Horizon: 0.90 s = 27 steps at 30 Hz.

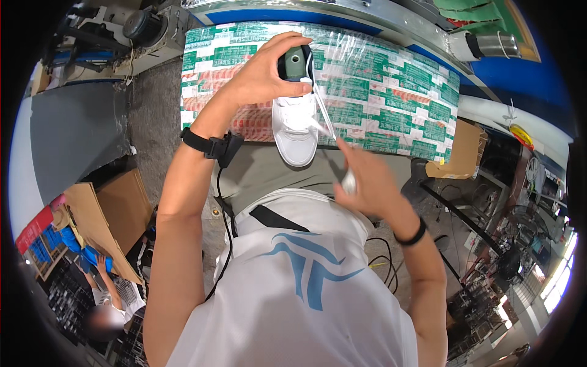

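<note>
A white sneaker (296, 131) with a green insole and a dark lining lies toe toward me at the near edge of a wrapped stack. My left hand (269, 73) is closed around its heel and collar, thumb across the opening near the tongue. A white shoelace (324, 113) stretches from the shoe's right side toward my right hand (370, 183). That hand is blurred, its fingers bent around the lace near the fingertips. Something white also shows between thumb and fingers, too smeared to make out.
Clear film covers the green-and-white printed stack (391, 92) under the shoe. Behind it runs a metal rail (367, 18). Cardboard boxes (125, 205) stand at the left, near another person (116, 296). A motor-like machine (143, 27) is at the upper left; cables (391, 263) lie at right.
</note>
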### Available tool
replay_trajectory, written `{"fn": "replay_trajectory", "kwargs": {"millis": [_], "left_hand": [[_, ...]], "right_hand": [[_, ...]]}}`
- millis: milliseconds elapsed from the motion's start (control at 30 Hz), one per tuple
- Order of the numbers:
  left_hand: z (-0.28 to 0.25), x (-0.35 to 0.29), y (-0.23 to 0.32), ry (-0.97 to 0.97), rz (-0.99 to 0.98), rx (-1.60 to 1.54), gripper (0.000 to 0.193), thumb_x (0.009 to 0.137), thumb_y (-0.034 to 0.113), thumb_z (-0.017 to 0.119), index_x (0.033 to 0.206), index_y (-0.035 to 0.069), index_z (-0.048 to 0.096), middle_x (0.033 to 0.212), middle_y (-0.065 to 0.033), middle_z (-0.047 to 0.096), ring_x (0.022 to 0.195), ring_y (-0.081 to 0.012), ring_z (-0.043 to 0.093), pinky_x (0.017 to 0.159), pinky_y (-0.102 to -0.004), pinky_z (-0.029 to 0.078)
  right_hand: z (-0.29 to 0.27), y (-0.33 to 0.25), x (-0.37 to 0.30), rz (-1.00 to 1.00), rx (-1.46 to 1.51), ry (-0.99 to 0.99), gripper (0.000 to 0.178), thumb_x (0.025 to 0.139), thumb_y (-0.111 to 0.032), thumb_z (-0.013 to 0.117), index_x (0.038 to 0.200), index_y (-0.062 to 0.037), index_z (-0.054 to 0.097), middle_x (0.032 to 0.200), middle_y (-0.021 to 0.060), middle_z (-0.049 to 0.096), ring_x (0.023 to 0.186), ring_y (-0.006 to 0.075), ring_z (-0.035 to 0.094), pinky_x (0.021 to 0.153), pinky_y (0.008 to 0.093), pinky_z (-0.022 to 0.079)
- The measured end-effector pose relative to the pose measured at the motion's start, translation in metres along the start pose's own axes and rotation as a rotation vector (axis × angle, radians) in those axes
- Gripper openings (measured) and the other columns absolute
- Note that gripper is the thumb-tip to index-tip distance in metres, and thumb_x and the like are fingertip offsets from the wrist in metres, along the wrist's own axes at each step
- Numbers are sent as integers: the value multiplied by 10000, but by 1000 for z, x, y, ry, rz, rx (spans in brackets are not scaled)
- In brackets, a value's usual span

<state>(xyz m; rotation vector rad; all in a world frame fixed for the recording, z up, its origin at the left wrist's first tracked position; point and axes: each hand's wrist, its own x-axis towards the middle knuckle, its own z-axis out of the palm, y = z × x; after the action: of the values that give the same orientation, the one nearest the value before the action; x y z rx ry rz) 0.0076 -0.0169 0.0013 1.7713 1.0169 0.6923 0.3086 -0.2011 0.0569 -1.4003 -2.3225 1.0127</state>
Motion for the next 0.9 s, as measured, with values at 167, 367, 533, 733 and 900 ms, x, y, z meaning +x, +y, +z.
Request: {"fn": "replay_trajectory", "kwargs": {"millis": [167, 367, 533, 733, 900], "left_hand": [[5, 1, 5, 19, 46, 119, 900, 785, 282, 974, 1602, 135, 627, 1702, -153, 515, 1599, -364, 487, 1307, -477, 415], [6, 4, 1, 55, 40, 193, 893, 791, 293, 978, 1593, 122, 623, 1685, -157, 526, 1587, -371, 496, 1309, -484, 414], [8, 2, 5, 18, 42, 141, 900, 803, 352, 989, 1598, 160, 616, 1701, -160, 502, 1621, -388, 438, 1329, -509, 386], [11, 4, 9, 19, 2, 230, 919, 794, 391, 997, 1601, 181, 611, 1705, -164, 492, 1630, -395, 418, 1332, -526, 385], [10, 7, 6, 20, 16, 261, 882, 779, 382, 991, 1564, 180, 643, 1635, -154, 528, 1554, -398, 483, 1297, -509, 418]], "right_hand": [[4, -49, -39, 74, 145, -24, 1025, 808, -293, 855, 1693, 30, 451, 1039, 143, 702, 918, 360, 681, 873, 495, 580], [12, -54, -8, 49, 180, 36, 1056, 781, -280, 885, 1688, 40, 449, 1024, 148, 682, 920, 351, 674, 872, 477, 571], [21, -35, 62, -153, -9, 231, 1031, 769, -308, 901, 1636, 72, 494, 1028, 170, 673, 929, 355, 681, 844, 471, 562], [43, -22, 73, -214, -102, 181, 966, 785, -324, 900, 1575, 99, 540, 1032, 185, 679, 921, 367, 695, 810, 483, 565], [47, -44, 87, -45, 168, 190, 932, 805, -324, 887, 1550, 125, 553, 1049, 187, 714, 912, 375, 725, 785, 502, 584]]}}
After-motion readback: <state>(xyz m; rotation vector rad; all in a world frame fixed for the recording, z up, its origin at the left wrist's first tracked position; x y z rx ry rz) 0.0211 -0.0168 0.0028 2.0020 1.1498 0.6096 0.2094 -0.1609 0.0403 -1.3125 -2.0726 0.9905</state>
